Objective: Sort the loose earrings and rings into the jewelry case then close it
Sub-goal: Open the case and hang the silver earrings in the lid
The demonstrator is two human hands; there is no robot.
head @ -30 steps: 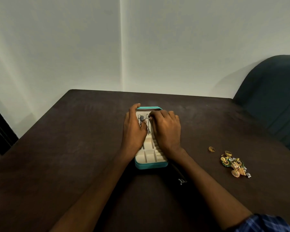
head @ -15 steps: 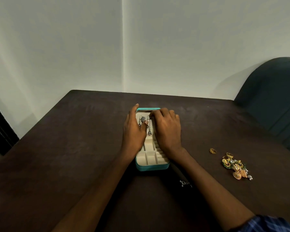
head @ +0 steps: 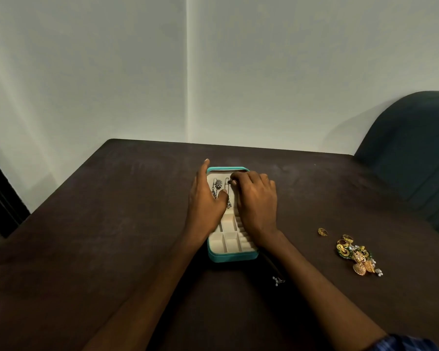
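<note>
Barely any change: your right hand [head: 256, 198] still pinches the silver earring [head: 229, 188] at the case's [head: 232, 257] far end, left hand [head: 205, 198] stays spread steadying it; gold pile [head: 356, 257] remains unsorted on table [head: 112, 224].

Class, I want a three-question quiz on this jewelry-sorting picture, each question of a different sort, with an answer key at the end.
1. True or false: the jewelry case is closed.
2. Multiple choice: the heap of gold earrings lies (A) inside the case, (B) on the table on the person's right of the case, (C) on the chair.
3. Short answer: which hand pinches a silver earring at the far end of the case?

Key
1. False: it lies open, its cream compartments showing.
2. B.
3. The right hand; the left hand rests on the case's left edge, fingers straight.
</note>
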